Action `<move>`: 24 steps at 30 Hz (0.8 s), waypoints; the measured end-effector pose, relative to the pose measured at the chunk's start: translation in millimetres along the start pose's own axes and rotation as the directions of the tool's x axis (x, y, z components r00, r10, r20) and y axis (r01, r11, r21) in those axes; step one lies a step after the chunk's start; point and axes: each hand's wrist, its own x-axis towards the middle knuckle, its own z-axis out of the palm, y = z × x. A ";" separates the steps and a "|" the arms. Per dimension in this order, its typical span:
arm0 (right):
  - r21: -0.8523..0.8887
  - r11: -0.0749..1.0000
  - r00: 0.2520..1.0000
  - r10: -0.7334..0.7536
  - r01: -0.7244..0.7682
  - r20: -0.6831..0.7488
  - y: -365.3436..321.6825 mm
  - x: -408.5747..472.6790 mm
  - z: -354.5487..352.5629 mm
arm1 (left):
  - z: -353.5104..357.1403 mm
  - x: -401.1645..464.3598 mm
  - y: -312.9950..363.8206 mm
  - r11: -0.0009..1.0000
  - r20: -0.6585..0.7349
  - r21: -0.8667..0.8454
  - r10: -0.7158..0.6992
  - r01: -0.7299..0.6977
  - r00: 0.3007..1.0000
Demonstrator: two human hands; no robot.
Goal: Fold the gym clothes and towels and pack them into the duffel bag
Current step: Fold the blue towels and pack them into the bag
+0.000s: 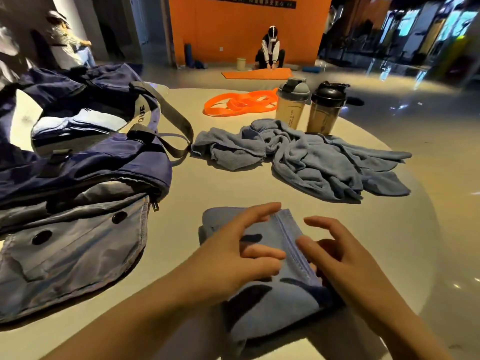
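Blue terry cloth, folded into a small thick packet, lies under our hands at the near edge of the pale round counter [233, 183]. Our left hand [241, 250] rests flat on the folded towel [275, 302], fingers straight and spread, pressing it down and gripping nothing. Our right hand [335, 258] hovers at the packet's right edge, fingers loosely curved, its lower fingertips touching the stitched hem; it holds nothing that we can see.

The towel looks soft, light and limp, so we judge it will slump open unless we lift it from both sides at once, one hand under each short edge, thumbs on top.

Just left of us the navy duffel bag [85, 165] sprawls open, its grey lining and strap showing, with something pale inside. Beyond the packet, well apart, a second blue towel [306, 157] lies crumpled and unfolded. Behind it stand two shaker bottles [311, 105] and an orange band [239, 102]. A person crouches on an orange mat far off.
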 end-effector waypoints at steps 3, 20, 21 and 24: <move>-0.112 0.989 0.995 -0.099 0.096 -0.016 3.3 1.6 3.3 | -10.4 -12.7 -6.9 0.985 -0.164 0.128 0.138 -0.118 0.977; -0.311 0.936 0.978 -0.193 0.162 -0.072 26.1 -0.9 -5.3 | -19.0 -18.5 -34.5 0.416 0.205 0.897 -0.091 -0.150 0.974; -0.323 0.930 0.975 -0.208 0.175 -0.073 25.9 -2.3 -5.0 | -19.0 -18.2 -34.6 0.419 0.207 0.896 -0.098 -0.148 0.974; -0.359 0.912 0.967 -0.242 0.200 -0.077 26.0 -5.4 -5.1 | -19.6 -17.7 -35.5 0.433 0.203 0.890 -0.096 -0.143 0.974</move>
